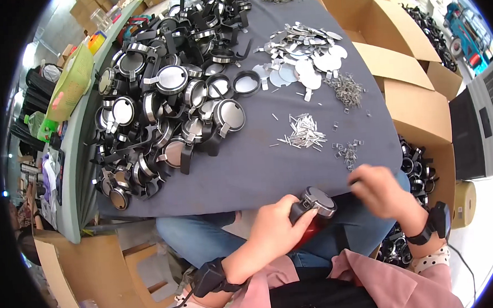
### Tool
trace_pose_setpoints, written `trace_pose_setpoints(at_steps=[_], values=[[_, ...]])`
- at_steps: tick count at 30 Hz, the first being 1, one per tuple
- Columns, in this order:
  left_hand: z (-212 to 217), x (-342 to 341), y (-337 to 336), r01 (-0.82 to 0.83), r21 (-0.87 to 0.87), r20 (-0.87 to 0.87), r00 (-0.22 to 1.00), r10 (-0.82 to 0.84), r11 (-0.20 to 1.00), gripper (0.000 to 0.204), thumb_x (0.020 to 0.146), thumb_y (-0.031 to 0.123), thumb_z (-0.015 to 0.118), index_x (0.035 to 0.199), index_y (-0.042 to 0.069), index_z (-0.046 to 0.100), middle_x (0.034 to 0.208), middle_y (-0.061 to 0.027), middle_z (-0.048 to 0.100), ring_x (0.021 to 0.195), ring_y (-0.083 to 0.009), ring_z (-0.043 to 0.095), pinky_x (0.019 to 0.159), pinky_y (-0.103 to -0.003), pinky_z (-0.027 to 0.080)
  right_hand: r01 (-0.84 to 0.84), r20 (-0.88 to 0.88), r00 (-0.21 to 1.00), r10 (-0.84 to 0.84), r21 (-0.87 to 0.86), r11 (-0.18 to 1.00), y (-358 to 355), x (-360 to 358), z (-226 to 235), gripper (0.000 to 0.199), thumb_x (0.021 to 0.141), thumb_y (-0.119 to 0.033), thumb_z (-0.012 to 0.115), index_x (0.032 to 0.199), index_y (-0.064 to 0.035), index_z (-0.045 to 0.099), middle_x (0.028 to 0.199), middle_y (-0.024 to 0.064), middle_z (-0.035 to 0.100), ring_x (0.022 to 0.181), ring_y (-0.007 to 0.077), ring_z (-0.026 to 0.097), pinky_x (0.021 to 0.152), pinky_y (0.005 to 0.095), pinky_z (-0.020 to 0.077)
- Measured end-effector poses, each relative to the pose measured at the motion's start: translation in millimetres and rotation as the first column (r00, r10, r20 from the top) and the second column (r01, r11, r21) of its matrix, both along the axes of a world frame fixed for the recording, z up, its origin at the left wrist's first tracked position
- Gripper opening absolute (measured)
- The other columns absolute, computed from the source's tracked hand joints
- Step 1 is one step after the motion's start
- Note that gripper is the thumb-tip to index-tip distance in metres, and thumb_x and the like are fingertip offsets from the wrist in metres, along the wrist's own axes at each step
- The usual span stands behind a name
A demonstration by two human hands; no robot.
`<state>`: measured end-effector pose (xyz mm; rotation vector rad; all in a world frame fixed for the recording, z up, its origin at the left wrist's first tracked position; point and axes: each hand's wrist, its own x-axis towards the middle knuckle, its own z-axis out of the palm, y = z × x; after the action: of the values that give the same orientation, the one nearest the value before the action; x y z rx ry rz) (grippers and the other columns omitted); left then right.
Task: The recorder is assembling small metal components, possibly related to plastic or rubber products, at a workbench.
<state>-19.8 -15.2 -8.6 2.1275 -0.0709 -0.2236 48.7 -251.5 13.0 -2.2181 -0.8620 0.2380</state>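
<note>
My left hand [281, 222] is closed around the black handle of a round jug lid [319, 202] with a metal rim, held over my lap at the table's near edge. To its right, my right hand [378, 190] hovers apart from the lid, blurred by motion. Its fingers are curled, and a dark bit shows at their tips that I cannot make out. Beyond that hand lie small bent metal clips [348, 153]. A heap of thin metal pins [305, 133] is farther in, with a pile of small wire springs [346, 90] behind it.
Black-handled lids [170, 80] fill the cloth-covered table's [231, 180] left side. Flat metal discs with tabs [308, 61] are piled at the back right. Open cardboard boxes [417, 109] stand along the right, another box [86, 279] at lower left. A green bench [75, 179] runs along the left.
</note>
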Motion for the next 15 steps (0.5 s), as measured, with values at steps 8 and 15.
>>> trace_pose_setpoints(at_steps=[8, 15], values=[[0.9, 40.3, 33.4, -0.380, 0.132, 0.267, 0.903, 0.336, 0.915, 0.026, 0.079, 0.020, 0.070, 0.085, -0.004, 0.063, 0.068, -0.0118, 0.059, 0.059, -0.0185, 0.054, 0.056, -0.033, 0.045, 0.871, 0.016, 0.471, -0.882, 0.150, 0.468, -178.6, -20.1, -97.2, 0.016, 0.094, -0.011, 0.048, 0.102, -0.0017, 0.057, 0.068, 0.0035, 0.056, 0.065, 0.0114, 0.054, 0.064, 0.0251, 0.0443], [-51.3, 86.3, 119.0, -0.504, 0.225, 0.399, 0.828, 0.393, 0.834, 0.034, 0.092, 0.026, 0.058, 0.093, -0.007, 0.062, 0.076, -0.0124, 0.062, 0.071, -0.0185, 0.055, 0.069, -0.032, 0.045, 0.976, 0.061, 0.015, -0.998, -0.217, 0.001, -328.6, -107.5, -260.6, 0.030, 0.078, -0.018, 0.061, 0.100, 0.0016, 0.058, 0.097, 0.0245, 0.063, 0.096, 0.0406, 0.058, 0.084, 0.0450, 0.0447]])
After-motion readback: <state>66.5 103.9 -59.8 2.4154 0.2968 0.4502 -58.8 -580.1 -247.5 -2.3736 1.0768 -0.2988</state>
